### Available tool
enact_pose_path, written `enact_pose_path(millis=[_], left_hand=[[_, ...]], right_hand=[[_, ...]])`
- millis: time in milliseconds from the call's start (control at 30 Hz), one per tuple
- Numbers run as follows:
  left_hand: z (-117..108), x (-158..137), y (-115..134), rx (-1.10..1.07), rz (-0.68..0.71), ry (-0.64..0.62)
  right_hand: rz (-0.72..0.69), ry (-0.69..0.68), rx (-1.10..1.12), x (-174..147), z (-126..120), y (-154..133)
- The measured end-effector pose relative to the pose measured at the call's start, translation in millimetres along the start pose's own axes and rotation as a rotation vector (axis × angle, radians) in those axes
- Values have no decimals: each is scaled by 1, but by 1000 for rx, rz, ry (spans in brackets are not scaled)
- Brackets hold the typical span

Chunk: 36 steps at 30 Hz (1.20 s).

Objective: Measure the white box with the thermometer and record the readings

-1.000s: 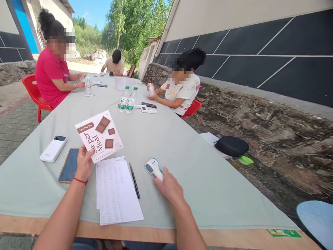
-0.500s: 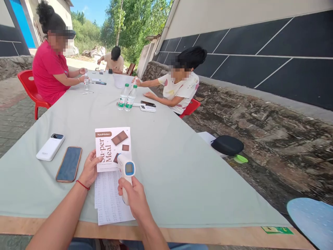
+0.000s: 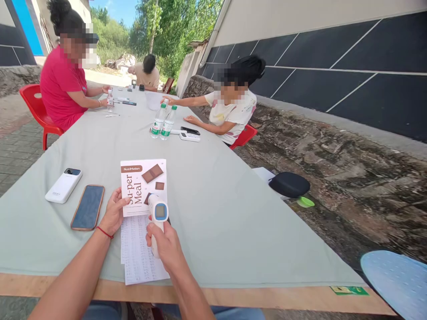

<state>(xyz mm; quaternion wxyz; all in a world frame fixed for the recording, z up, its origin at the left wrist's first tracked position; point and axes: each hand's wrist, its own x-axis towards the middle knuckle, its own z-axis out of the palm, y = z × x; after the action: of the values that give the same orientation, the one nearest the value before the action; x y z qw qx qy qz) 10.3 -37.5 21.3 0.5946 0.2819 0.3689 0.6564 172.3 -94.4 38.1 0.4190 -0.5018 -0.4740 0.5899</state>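
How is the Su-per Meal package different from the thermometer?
The Su-per Meal package has a rectangular front; the thermometer has a head and a handle. The package shows brown letters and chocolate pictures, while the thermometer has a blue-rimmed screen. The left hand holds the package; the right hand grips the thermometer. Both are mostly white.

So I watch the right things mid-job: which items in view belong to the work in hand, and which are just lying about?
In use:
Su-per Meal packet, in the left hand
thermometer, in the right hand
probably the paper sheets beneath

Seemingly just lying about:
phone
power bank
two green-capped bottles
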Motion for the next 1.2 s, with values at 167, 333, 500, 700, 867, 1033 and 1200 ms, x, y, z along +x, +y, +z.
enact_pose_path(millis=[167, 333, 500, 700, 867, 1033, 1200], left_hand=[[0, 0, 0, 4, -1, 19], [1, 0, 0, 21, 13, -10], [0, 0, 0, 50, 33, -18], [3, -2, 2, 63, 72, -20], [-1, 7, 2, 176, 284, 39], [-17, 24, -2, 276, 419, 158], [-22, 32, -5, 286, 396, 168]], right_hand=[[18, 7, -1, 0, 0, -3], [-7, 22, -3, 1, 2, 0], [9, 50, 26, 1, 4, 3], [-44, 31, -15, -4, 3, -3], [-146, 70, -37, -10, 0, -21], [-194, 130, -38, -13, -10, -41], [-231, 168, 7, -17, -19, -55]])
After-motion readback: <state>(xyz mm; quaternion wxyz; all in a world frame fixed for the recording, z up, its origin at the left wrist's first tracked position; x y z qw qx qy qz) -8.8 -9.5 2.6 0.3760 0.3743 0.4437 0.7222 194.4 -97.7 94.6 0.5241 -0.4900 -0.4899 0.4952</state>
